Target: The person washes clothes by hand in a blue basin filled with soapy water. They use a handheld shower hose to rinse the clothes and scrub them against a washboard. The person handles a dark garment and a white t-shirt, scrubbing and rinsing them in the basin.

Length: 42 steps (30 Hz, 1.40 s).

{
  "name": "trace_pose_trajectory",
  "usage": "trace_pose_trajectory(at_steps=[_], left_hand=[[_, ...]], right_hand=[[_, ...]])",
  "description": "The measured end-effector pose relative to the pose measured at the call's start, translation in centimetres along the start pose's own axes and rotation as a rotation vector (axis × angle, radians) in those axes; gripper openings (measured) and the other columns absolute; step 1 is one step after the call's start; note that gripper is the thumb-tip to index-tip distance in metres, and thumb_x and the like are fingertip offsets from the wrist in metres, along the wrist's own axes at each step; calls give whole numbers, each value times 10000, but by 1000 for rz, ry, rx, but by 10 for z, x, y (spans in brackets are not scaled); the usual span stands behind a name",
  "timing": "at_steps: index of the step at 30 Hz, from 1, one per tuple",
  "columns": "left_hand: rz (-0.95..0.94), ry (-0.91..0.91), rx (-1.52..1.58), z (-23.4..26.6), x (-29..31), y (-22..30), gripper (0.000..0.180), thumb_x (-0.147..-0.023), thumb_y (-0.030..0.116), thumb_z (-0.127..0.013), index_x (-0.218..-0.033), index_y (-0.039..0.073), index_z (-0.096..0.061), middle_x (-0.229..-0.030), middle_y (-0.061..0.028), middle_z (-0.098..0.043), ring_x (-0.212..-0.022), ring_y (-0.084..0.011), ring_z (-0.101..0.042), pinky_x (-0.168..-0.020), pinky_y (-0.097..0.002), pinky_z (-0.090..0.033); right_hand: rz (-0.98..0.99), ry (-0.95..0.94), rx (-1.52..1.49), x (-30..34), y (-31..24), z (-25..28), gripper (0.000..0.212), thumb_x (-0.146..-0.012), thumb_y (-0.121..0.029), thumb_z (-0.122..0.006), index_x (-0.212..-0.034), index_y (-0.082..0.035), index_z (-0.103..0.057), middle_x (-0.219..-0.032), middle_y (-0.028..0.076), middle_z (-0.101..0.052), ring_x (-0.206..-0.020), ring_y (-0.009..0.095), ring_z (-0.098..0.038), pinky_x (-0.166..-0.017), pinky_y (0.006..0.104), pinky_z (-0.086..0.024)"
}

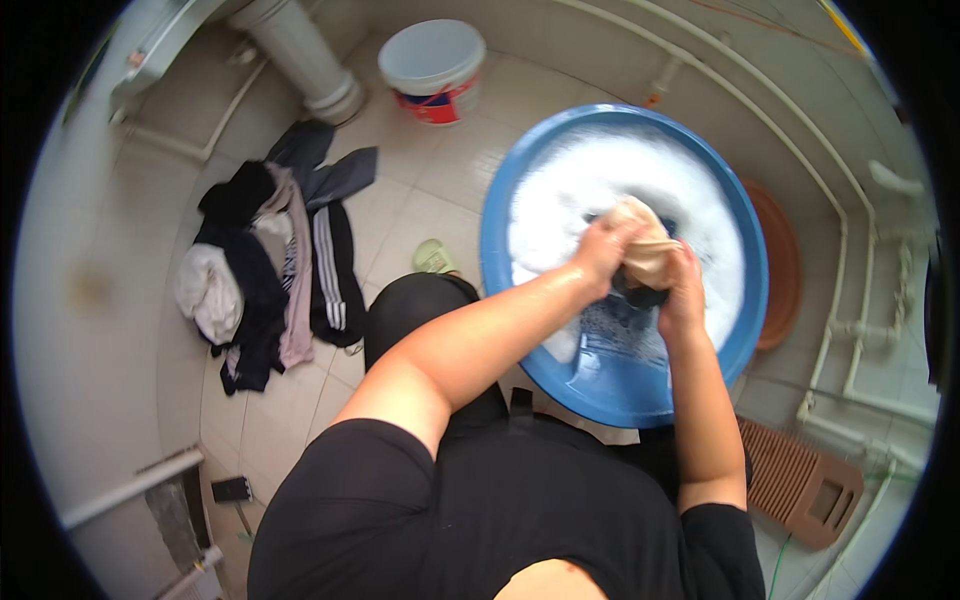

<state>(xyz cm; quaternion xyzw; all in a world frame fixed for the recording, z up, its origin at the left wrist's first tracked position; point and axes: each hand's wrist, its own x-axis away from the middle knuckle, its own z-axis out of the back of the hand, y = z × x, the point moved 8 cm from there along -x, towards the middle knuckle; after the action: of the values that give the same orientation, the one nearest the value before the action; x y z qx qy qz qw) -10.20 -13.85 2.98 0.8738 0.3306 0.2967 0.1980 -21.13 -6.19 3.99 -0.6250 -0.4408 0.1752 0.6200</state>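
Both of my hands are closed on a wet beige cloth [648,256], held above a large blue basin [502,225]. My left hand [603,252] grips it from the left side, and my right hand [684,285] grips the right side. What garment the cloth is, I cannot make out. White suds [565,180] cover most of the water in the basin. Something dark shows just below the cloth, partly hidden by my hands. At the basin's near side, bluish water shows through thinner foam.
A heap of clothes [290,270] lies on the tiled floor at the left. Beyond it stands a white bucket [432,70] near a thick pipe [300,55]. A reddish-brown basin [778,265] leans behind the blue one. A brown washboard [800,480] lies at the lower right by wall pipes.
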Motion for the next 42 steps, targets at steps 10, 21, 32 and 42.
trace_pose_trajectory(at_steps=[10,21,32,42], left_hand=[[-646,61,-1053,-24,41,6,544,-699,390,-666,-1121,78,-521,-1170,-163,-468,-1184,-355,-355,-975,-456,-300],[-390,306,-648,9,19,0,485,-770,288,-626,-1118,-23,-496,-1091,-183,-523,-1002,-276,-534,-869,-335,-431],[-91,262,-183,20,14,-33,150,-831,166,-513,-825,55,-614,-796,-61,-595,-736,-160,-553,-661,-301,-458],[344,-41,34,4,13,-67,193,-867,291,-460,-904,132,-562,-871,-34,-582,-818,-157,-560,-730,-309,-469]], right_hand=[[-350,-103,-584,9,23,-23,665,-836,-578,-336,-1209,-39,-447,-1187,155,-506,-1085,300,-507,-937,406,-406],[-64,-16,-343,11,24,-47,368,-876,-334,-476,-1103,-45,-500,-1036,104,-569,-952,227,-567,-853,350,-464],[131,-26,-85,15,21,-34,195,-839,-130,-507,-964,15,-543,-882,87,-598,-766,167,-586,-692,290,-487],[677,88,725,51,-46,-31,231,-719,-256,-626,-773,-34,-589,-748,178,-590,-691,344,-573,-611,370,-472]])
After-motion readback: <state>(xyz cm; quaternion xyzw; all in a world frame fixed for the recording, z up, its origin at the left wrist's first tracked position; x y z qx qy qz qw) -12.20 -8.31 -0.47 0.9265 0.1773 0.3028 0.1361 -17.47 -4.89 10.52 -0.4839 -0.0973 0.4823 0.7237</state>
